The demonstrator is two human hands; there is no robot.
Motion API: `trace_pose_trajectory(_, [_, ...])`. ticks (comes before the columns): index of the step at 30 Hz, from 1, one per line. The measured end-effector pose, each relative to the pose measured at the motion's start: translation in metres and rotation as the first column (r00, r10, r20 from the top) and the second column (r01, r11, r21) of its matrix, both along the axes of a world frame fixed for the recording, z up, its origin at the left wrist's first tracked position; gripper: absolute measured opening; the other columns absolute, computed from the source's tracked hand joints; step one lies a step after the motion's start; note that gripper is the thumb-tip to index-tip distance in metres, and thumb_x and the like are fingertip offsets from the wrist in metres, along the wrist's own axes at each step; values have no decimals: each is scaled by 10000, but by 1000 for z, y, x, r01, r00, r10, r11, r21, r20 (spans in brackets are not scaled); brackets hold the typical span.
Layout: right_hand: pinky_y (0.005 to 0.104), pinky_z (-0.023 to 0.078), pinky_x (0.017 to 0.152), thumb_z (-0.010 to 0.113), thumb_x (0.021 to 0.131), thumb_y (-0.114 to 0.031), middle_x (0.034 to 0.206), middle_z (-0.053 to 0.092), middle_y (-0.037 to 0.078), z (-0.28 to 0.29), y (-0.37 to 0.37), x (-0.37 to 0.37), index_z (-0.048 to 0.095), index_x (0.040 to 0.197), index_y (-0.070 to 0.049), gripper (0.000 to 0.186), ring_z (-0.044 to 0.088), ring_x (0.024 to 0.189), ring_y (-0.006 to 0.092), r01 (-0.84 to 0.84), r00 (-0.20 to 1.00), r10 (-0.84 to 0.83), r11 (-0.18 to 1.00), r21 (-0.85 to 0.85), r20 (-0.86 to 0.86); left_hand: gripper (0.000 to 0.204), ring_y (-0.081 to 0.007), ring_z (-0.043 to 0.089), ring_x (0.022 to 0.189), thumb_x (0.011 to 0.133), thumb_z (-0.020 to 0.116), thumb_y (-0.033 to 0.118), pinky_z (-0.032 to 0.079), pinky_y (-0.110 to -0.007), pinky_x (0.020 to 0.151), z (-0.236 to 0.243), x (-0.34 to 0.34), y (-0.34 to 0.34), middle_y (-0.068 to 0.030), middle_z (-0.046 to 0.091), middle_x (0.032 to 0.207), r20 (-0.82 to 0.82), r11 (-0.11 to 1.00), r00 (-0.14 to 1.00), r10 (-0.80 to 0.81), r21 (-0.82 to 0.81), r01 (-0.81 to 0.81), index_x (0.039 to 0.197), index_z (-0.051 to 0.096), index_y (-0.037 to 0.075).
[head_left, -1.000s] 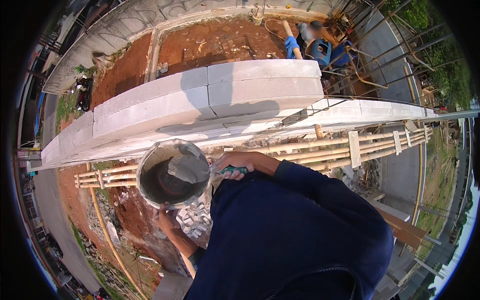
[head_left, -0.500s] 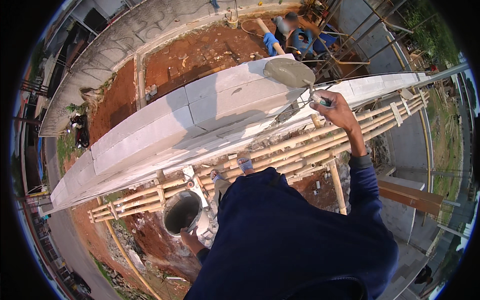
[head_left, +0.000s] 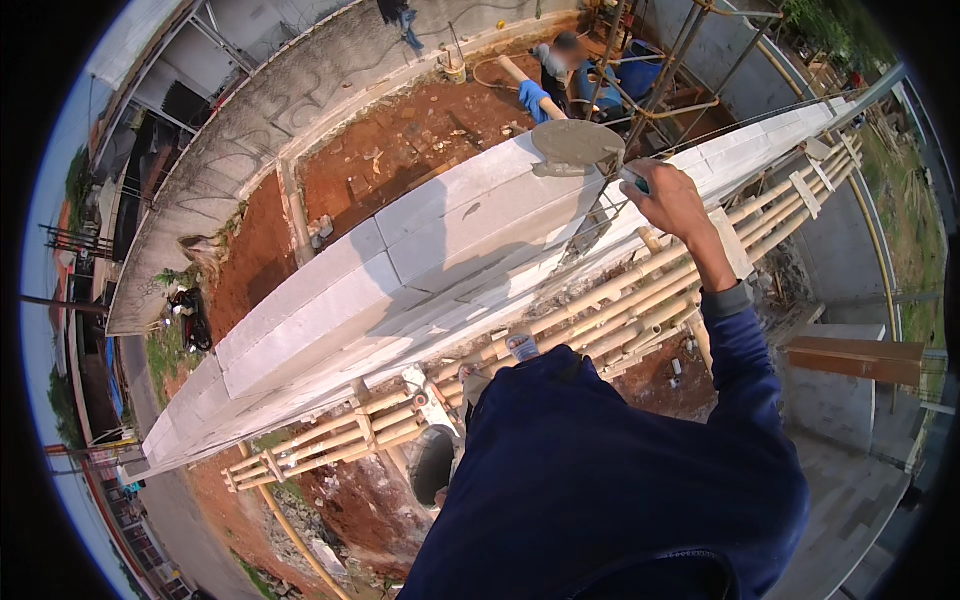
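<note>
My right hand [head_left: 668, 205] is closed round the handle of a trowel [head_left: 633, 181]. Grey wet mortar [head_left: 578, 143] covers its blade, which is at the top of a pale block wall [head_left: 440, 235], beside the gap where the upper course ends. I cannot tell whether the blade touches the blocks. Low by my body, a bucket [head_left: 432, 462] shows only in part, its inside grey. A bit of my left hand [head_left: 440, 496] shows at the bucket's rim, its fingers closed there; my dark blue sleeve and body hide the rest.
Tied bamboo poles [head_left: 630, 305] form the scaffold under my feet, along the wall. A spirit level [head_left: 428, 400] leans near the bucket. Beyond the wall, a person [head_left: 556, 75] is by blue drums [head_left: 640, 68] on red soil. Metal scaffold tubes [head_left: 685, 60] rise at the far right.
The view has shifted, so the wall and scaffold sit farther right and tilt more. My body covers more of the bucket and my left hand. The trowel stays near the same wall end.
</note>
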State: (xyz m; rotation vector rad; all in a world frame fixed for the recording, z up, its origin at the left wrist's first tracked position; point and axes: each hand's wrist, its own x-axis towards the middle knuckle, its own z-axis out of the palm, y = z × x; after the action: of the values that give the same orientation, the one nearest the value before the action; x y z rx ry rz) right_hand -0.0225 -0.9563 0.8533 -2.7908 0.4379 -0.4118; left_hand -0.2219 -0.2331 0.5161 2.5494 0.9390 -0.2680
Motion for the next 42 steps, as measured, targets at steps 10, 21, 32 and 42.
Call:
trace_pose_trajectory(10, [451,567,654,610,963,-257,782,696,287,35,24,38,669,964,148,408,732,755,419,343,919,-138,743,575,-369,529,-405,669,1029,783,906,291,530,-502,921,-18,41,21,-216,689,1045,-10,998,998,-62,-16,62,1125,645,-18])
trace_pose_trajectory(21, [513,538,832,624,997,-296,876,698,317,-14,115,43,695,938,118,424,711,872,461,143,958,10,850,508,-286,526,-403,671,1028,783,908,299,532,-497,918,-23,77,38,-215,686,1048,-42,990,990,-136,-39,134,1115,647,-15])
trace_pose_trajectory(32, [503,569,648,569,945,-182,732,681,310,-8,72,40,667,945,183,378,703,669,442,259,962,-187,853,454,-198,522,-401,672,1027,783,909,306,534,-493,914,-27,93,55,-214,684,1050,-39,986,986,-162,-42,160,1104,649,-13])
trace_pose_trajectory(42, [482,573,836,675,949,-248,1068,741,218,15,105,21,708,1189,-18,334,707,950,429,156,988,-155,986,67,-20,519,-400,674,1026,783,911,313,535,-488,910,-31,91,58,-213,682,1052,-42,989,989,-144,-52,142,1095,651,-11])
